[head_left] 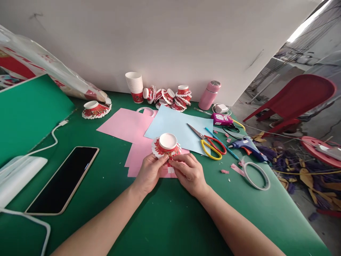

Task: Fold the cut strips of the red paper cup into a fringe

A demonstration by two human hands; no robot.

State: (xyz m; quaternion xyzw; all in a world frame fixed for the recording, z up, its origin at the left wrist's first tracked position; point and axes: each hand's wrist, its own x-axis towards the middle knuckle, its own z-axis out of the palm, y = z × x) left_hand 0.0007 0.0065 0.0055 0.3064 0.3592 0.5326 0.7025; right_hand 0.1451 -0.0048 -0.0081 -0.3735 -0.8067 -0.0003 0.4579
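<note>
Both bare forearms reach forward and angle inward. The left hand and right hand sit close together, knuckles up, fingertips pinched and nearly touching.

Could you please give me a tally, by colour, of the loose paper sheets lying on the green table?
Pink sheets: 2, one at the back and one under the cut paper cup that the left hand and right hand hold.
Light blue sheets: 1.
Total: 3 sheets.
</note>
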